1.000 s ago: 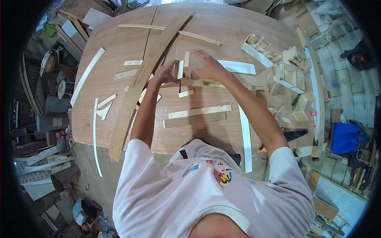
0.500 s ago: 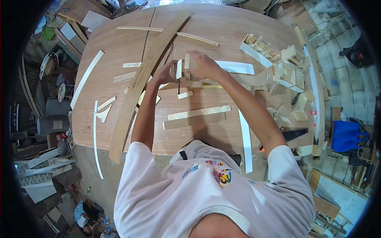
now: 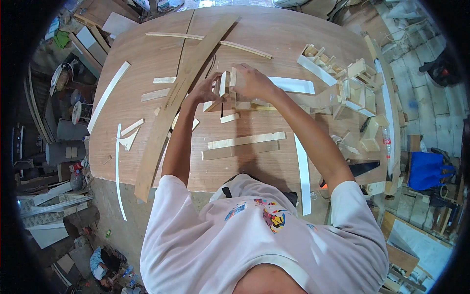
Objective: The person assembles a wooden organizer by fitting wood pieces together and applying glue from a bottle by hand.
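Observation:
Near the middle of the wooden table, my left hand is closed around a small pale wooden block. Right beside it, my right hand grips an upright wooden piece, close against the block. Other wooden parts lie under and behind my hands, partly hidden. Just below them is a short wood offcut. Two flat wooden strips lie side by side nearer my body.
A long plank slants across the left half. Small wooden frames, a white strip and a black-bladed saw lie to the right. A person is at the lower left.
My left hand and the block have shifted very slightly right and tilted a little. The hold of both hands looks the same.

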`<state>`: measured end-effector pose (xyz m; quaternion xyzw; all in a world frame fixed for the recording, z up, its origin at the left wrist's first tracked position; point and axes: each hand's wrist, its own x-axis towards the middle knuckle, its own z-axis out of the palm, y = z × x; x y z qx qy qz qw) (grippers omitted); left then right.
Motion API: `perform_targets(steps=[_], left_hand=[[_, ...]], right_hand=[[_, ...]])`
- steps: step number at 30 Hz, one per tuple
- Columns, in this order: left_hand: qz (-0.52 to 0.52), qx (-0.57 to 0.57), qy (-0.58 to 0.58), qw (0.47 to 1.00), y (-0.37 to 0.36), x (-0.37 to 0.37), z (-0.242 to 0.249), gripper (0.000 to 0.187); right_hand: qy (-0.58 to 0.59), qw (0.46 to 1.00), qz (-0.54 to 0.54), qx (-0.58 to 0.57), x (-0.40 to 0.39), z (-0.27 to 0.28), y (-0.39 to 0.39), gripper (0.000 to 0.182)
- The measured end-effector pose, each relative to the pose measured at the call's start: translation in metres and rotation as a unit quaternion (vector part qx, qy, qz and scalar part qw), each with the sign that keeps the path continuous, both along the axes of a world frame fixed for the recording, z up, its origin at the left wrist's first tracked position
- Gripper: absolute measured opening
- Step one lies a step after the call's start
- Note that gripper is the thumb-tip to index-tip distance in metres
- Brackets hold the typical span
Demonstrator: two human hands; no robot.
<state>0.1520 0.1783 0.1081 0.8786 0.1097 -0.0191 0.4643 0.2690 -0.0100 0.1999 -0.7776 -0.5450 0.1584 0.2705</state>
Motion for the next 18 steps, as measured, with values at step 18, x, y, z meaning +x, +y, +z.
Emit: perform_targets(steps=[18], left_hand=[[-0.006,-0.002,-0.003,1.000,-0.003,0.001,-0.002,0.104]], right_hand=[[-0.008,0.999,0.007,0.037,0.006,-0.015,0.002,0.071]])
